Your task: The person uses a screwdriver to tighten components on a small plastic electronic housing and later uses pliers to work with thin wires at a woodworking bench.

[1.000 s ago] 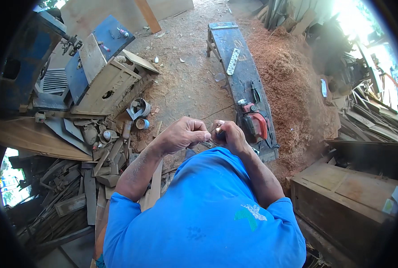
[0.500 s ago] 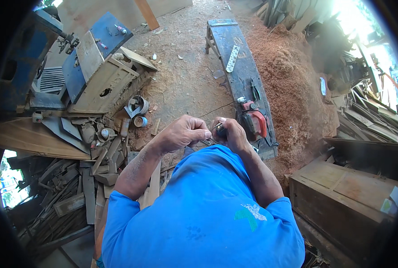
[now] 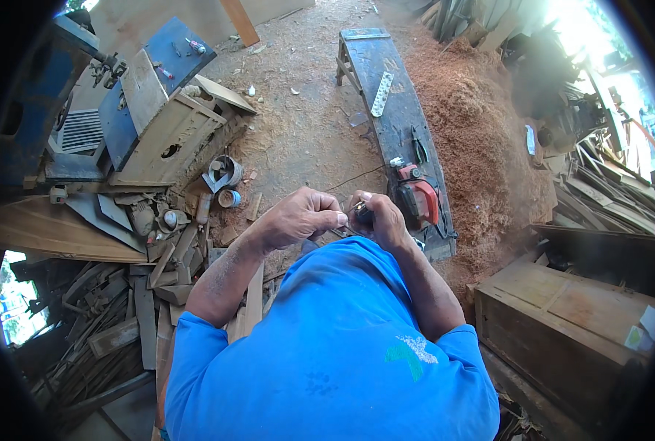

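Close together in front of my blue shirt, both hands are at work. My left hand (image 3: 298, 219) pinches thumb against forefinger; whatever lies between the tips is too small to name. The fingers of my right hand (image 3: 387, 222) wrap round a small dark object (image 3: 364, 214) with a shiny bit, mostly hidden by the hand. A thin dark cord (image 3: 337, 233) shows just below the gap between the hands. On the narrow bench (image 3: 393, 62), just right of my right hand, lies a red and black power tool (image 3: 420, 197). Dark-handled pliers (image 3: 419, 145) rest beyond it.
A pale strip with holes (image 3: 382, 94) lies farther up the bench. Reddish wood shavings (image 3: 481, 147) pile along its right side. Wood scraps (image 3: 121, 334) and a small pot (image 3: 229, 198) crowd the left. At right stands a wooden cabinet (image 3: 562, 309).
The view has shifted very slightly. Both hands keep nearly the same place and grip, with only a small movement of the fingers.
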{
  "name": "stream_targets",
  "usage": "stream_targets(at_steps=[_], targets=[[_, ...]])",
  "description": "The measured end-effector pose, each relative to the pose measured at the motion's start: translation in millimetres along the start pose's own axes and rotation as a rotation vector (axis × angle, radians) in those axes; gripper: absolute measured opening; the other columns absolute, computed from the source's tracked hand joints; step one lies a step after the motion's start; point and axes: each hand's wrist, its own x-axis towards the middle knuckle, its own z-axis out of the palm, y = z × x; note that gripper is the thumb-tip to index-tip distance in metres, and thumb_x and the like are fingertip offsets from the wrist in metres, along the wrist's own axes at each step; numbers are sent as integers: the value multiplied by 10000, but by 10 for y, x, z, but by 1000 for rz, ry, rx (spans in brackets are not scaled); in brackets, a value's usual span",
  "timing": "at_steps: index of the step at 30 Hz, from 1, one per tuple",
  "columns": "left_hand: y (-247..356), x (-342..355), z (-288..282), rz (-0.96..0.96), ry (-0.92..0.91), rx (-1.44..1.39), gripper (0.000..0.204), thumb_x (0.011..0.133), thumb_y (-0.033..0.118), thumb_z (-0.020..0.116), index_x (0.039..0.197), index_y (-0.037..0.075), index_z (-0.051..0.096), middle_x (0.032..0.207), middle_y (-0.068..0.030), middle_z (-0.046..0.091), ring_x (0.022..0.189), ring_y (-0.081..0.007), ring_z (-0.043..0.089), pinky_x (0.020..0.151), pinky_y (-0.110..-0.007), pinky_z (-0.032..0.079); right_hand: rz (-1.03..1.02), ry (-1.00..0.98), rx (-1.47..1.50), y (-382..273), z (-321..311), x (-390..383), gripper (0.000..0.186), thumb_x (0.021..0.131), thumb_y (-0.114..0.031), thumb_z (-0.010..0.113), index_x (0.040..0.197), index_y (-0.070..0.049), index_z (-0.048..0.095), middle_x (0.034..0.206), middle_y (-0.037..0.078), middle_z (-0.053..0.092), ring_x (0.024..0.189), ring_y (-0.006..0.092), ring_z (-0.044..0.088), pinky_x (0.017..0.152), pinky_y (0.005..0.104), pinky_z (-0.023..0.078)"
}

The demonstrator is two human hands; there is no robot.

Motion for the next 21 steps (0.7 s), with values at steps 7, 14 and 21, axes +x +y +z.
stream_targets(at_steps=[7, 14, 21], targets=[[5, -6, 15, 11, -10, 24, 252, 968, 254, 630, 810, 57, 620, 661, 72, 489, 567, -23, 393, 498, -229, 323, -13, 38, -12, 112, -32, 16, 465, 954, -369, 339, 808, -7, 593, 627, 41, 539, 554, 108, 455, 528, 264, 349], [-1, -8, 44, 19, 8, 47, 246, 973, 245, 615, 828, 47, 640, 623, 69, 466, 547, -28, 363, 501, -219, 287, -3, 42, 8, 146, -29, 11, 467, 954, -363, 331, 813, -4, 595, 633, 47, 549, 564, 112, 461, 537, 267, 354], [5, -40, 84, 35, 8, 54, 251, 981, 244, 595, 858, 37, 667, 625, 65, 472, 554, -32, 381, 512, -217, 305, -18, 71, 4, 232, -22, -2, 449, 946, -339, 332, 815, -4, 601, 663, 42, 561, 589, 110, 457, 556, 267, 358]])
